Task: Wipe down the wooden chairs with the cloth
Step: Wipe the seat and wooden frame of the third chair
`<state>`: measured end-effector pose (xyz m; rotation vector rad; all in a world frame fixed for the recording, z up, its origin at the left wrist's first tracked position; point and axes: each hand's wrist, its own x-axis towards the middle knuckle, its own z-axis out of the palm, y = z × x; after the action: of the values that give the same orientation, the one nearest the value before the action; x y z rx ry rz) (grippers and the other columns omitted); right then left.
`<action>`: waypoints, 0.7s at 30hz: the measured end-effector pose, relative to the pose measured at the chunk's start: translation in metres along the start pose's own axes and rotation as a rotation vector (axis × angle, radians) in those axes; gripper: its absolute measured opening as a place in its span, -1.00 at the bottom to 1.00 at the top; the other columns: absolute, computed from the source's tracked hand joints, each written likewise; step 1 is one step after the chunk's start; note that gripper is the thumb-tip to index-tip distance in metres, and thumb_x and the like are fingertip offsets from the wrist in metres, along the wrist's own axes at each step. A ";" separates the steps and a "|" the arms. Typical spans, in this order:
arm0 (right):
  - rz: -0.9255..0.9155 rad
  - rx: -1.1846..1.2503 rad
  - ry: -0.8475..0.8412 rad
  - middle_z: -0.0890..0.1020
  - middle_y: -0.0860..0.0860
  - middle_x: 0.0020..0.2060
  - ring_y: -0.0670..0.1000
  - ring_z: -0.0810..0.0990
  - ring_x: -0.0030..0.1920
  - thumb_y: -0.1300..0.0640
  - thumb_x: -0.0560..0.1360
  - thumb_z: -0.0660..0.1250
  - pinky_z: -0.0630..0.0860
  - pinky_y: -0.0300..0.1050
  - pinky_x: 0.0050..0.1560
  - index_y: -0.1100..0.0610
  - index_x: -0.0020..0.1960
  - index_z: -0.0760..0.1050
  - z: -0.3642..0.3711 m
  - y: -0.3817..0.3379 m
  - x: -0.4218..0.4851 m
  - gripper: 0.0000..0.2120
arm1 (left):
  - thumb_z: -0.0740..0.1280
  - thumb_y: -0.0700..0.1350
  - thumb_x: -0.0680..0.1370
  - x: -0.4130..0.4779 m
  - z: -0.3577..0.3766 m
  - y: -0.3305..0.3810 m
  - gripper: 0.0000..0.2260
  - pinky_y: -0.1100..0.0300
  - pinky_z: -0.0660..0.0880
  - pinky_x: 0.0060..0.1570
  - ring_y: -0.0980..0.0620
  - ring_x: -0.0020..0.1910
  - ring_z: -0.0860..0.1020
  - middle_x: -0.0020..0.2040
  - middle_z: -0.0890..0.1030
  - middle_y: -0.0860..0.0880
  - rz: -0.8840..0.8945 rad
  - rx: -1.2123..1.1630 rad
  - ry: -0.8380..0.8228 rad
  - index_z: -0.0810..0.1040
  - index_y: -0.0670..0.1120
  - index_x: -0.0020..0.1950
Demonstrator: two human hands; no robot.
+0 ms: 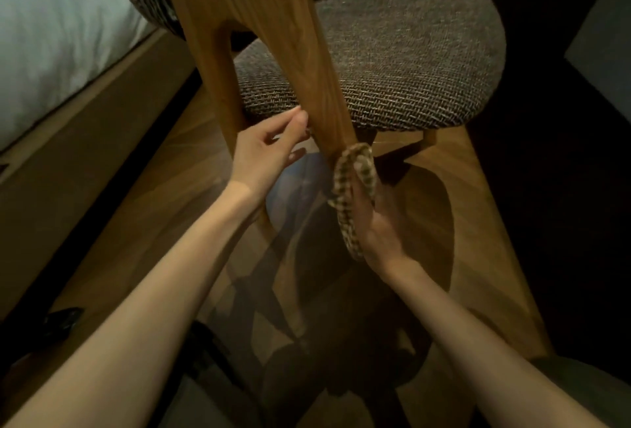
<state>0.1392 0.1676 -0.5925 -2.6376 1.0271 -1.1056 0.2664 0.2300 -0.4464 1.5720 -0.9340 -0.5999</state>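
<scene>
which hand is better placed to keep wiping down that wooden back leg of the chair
The right hand. It already holds the patterned cloth, bunched against the lower part of the wooden back leg. The left hand is bare, its fingers only resting on the leg's other side, probably steadying.

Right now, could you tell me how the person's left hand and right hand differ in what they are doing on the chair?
The right hand grips a patterned cloth pressed low against the wooden back support; the left hand holds nothing. The left hand's fingers are extended, touching the support's left edge beside the seat cushion; the right hand is curled, sitting lower. Both are bare and meet the same support.
</scene>
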 end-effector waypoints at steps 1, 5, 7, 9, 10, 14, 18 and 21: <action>-0.038 0.037 0.125 0.43 0.26 0.25 0.17 0.38 0.19 0.09 0.58 -0.08 0.52 0.05 0.08 0.04 0.43 0.09 -0.004 -0.003 0.007 -0.59 | 0.31 -0.01 0.56 0.002 0.000 -0.001 -0.70 0.11 0.55 0.13 0.11 0.08 0.61 0.08 0.65 0.02 -0.037 -0.034 -0.026 0.56 -0.06 0.26; -0.021 0.062 0.220 0.32 0.17 0.23 0.07 0.38 0.05 -0.01 0.66 -0.14 0.36 -0.12 0.02 0.37 0.26 0.45 -0.011 -0.012 0.027 -0.44 | 0.31 -0.05 0.56 0.008 -0.001 -0.004 -0.64 0.07 0.49 0.23 -0.02 0.14 0.60 0.13 0.64 -0.10 -0.136 -0.207 -0.101 0.52 -0.18 0.30; 0.094 0.102 0.095 0.47 0.22 0.17 0.13 0.49 0.07 0.02 0.64 0.02 0.43 -0.09 0.01 0.31 0.26 0.48 -0.006 -0.003 0.012 -0.55 | 0.31 -0.11 0.56 0.009 0.000 -0.008 -0.67 0.07 0.51 0.21 -0.04 0.14 0.60 0.14 0.63 -0.13 -0.109 -0.213 -0.102 0.51 -0.20 0.29; 0.156 0.035 -0.002 0.58 0.27 0.08 0.24 0.54 0.07 0.15 0.57 0.14 0.46 0.03 0.08 0.28 0.24 0.50 -0.004 0.006 -0.006 -0.66 | 0.32 -0.18 0.54 0.007 0.001 -0.011 -0.71 0.08 0.56 0.10 -0.04 0.09 0.62 0.14 0.62 -0.16 -0.053 -0.160 -0.075 0.51 -0.20 0.26; 0.158 -0.078 0.007 0.60 0.27 0.03 0.23 0.52 0.04 0.13 0.51 0.18 0.44 0.00 0.08 0.27 0.23 0.49 0.002 0.011 -0.014 -0.64 | 0.34 -0.21 0.53 0.007 0.004 -0.013 -0.72 0.08 0.59 0.05 -0.03 0.07 0.63 0.13 0.61 -0.18 -0.023 -0.116 -0.069 0.50 -0.19 0.23; 0.032 -0.307 0.200 0.60 0.24 0.06 0.09 0.37 0.03 0.01 0.45 0.21 0.28 -0.05 0.10 0.25 0.30 0.29 0.015 0.020 -0.020 -0.51 | 0.35 -0.25 0.51 0.005 0.010 -0.018 -0.74 0.12 0.62 -0.05 -0.02 0.02 0.64 0.08 0.61 -0.18 0.007 -0.054 -0.127 0.47 -0.17 0.19; -0.051 0.102 0.330 0.40 0.26 0.31 0.08 0.37 0.23 0.00 0.62 0.06 0.30 -0.25 0.21 0.24 0.41 0.17 -0.002 0.002 0.013 -0.55 | 0.36 -0.26 0.50 0.007 0.010 -0.018 -0.77 0.09 0.61 -0.03 -0.03 -0.03 0.65 0.08 0.61 -0.24 -0.002 -0.084 -0.117 0.49 -0.17 0.14; 0.140 0.286 0.225 0.47 0.28 0.26 0.11 0.44 0.21 -0.02 0.59 0.17 0.26 -0.32 0.15 0.19 0.41 0.22 -0.004 0.004 0.010 -0.52 | 0.36 -0.27 0.49 0.007 0.010 -0.017 -0.78 0.10 0.61 -0.02 0.00 -0.06 0.66 0.07 0.61 -0.22 0.005 -0.062 -0.121 0.48 -0.17 0.13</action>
<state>0.1390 0.1591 -0.5847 -2.2242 0.9872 -1.4214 0.2665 0.2188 -0.4644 1.4904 -0.9999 -0.7202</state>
